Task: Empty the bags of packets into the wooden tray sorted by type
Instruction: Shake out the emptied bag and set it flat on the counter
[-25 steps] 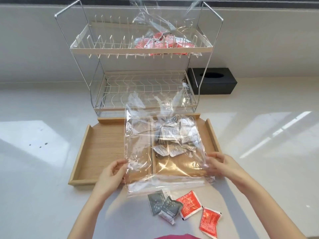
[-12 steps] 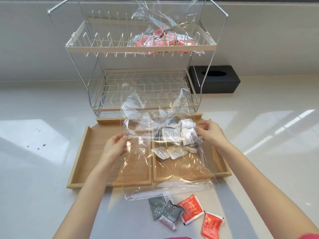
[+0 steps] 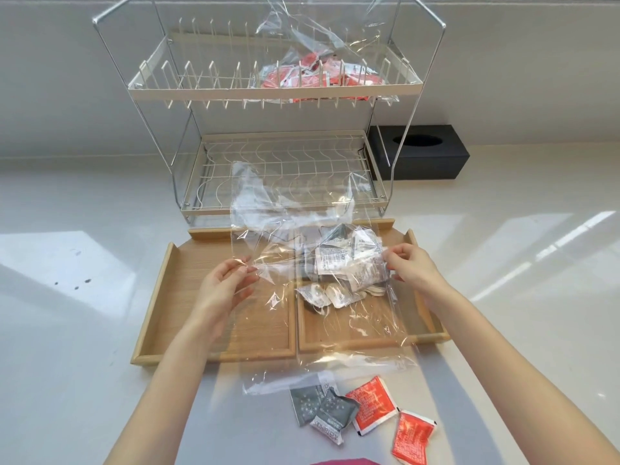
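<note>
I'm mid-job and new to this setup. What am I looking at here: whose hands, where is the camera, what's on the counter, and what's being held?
No machine here: these are a person's two bare hands, filmed by one wide-angle camera worn on the head, looking forward and down. The left hand and right hand each pinch a side of a clear plastic bag of grey-and-white packets, held over the two-compartment wooden tray; some packets lie in the right compartment. Behind stands a white two-tier wire rack, with a second clear bag of red packets on its top shelf, and a black box beside it. On the white counter nearest the camera lie two loose grey packets and two loose red packets.
</note>
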`<state>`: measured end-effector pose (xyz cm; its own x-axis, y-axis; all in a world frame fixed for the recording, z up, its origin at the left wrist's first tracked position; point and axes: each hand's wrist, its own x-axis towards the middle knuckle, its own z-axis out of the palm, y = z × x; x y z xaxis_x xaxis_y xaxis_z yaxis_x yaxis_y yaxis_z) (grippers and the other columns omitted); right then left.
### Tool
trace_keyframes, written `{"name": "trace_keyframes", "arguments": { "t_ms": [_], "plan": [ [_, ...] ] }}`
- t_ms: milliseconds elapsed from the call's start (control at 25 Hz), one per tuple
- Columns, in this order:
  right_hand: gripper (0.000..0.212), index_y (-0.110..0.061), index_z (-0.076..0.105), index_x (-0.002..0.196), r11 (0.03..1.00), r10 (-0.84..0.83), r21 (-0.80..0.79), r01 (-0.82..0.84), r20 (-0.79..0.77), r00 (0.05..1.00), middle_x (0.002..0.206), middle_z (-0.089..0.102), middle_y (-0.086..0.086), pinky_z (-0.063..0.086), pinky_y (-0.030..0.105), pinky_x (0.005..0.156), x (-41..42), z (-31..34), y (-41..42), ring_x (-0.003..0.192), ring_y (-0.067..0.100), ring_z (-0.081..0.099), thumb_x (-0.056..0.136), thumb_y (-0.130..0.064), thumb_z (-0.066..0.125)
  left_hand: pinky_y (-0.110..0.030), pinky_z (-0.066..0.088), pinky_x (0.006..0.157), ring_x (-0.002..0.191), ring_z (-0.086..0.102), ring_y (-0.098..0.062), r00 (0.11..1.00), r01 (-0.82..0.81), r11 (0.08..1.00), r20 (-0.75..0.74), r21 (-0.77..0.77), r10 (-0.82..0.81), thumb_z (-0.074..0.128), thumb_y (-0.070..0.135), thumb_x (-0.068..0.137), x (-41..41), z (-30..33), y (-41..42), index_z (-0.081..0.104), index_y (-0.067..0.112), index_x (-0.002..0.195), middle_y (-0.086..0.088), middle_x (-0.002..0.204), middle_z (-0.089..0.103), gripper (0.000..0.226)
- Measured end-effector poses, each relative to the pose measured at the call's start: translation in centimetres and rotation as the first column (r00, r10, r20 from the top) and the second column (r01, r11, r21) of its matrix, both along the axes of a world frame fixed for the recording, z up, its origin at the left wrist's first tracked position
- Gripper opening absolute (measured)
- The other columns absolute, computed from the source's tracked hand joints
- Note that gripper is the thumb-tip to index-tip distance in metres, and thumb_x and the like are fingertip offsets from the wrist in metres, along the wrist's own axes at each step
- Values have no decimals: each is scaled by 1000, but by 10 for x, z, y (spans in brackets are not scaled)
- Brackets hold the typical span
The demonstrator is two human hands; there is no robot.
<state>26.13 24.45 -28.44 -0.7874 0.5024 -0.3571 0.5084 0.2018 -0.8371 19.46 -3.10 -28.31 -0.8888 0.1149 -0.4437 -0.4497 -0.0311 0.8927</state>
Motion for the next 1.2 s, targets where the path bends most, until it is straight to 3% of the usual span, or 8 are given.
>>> {"name": "trace_keyframes", "arguments": {
  "t_ms": [160,320,480,680,840,960,1080,1200],
  "plan": [
    [28,-12,51,110,999,8,32,-11,88,996,109,56,7,49,42,91,4,-9,-4,99,23,57,87,-27,54,-10,50,50,71,62,-4,998,56,998,15,-20,-56,44,6,91,7,0,3,58,20,90,2,84,62,20],
    [40,-4,50,118,999,-46,-27,46,1,999,105,56,8,44,25,69,8,-1,-1,93,20,54,83,-19,62,-10,51,52,74,61,-7,1000,19,1000,20,0,-19,46,5,90,10,-1,3,54,9,108,1,84,63,20],
    [43,-3,51,117,991,-76,-116,65,-93,993,98,61,9,43,17,57,12,11,3,74,11,57,79,-16,67,-11,52,53,77,61,-10,997,-8,1000,-73,18,9,48,6,90,9,5,-1,42,9,120,-1,88,63,31],
    [33,-14,48,121,950,-54,-311,0,-164,985,90,65,1,48,21,67,21,27,2,76,12,62,90,-22,53,-11,52,55,64,68,-2,969,22,997,-245,-77,-40,46,9,91,12,13,-3,36,20,132,-2,87,66,43],
    [32,-17,49,118,963,-46,-270,-25,-255,966,85,66,1,51,10,60,28,38,6,67,4,64,87,-10,56,-11,54,63,77,66,-10,941,98,987,-310,-129,-135,49,9,89,13,23,-11,50,18,124,-2,86,66,36],
    [34,-16,52,115,975,-87,-223,16,-311,947,79,66,0,51,9,60,32,43,9,61,-1,65,83,-8,61,-9,52,71,77,65,3,910,224,958,-313,-181,-272,55,6,85,16,30,-18,58,17,115,1,87,65,33],
    [35,-17,55,114,989,-72,-148,22,-343,937,78,66,2,51,16,69,34,52,15,70,8,62,81,-10,64,-2,47,68,71,62,9,895,167,958,-373,-231,-246,61,7,81,16,37,-20,64,25,102,6,82,66,28],
    [31,-19,60,113,998,-1,-52,-19,-370,929,78,65,1,50,12,70,33,58,17,70,3,60,83,-12,63,0,45,68,76,62,-3,870,107,945,-431,-310,-240,63,9,80,16,41,-20,63,33,87,6,81,66,25]
  ]
}}
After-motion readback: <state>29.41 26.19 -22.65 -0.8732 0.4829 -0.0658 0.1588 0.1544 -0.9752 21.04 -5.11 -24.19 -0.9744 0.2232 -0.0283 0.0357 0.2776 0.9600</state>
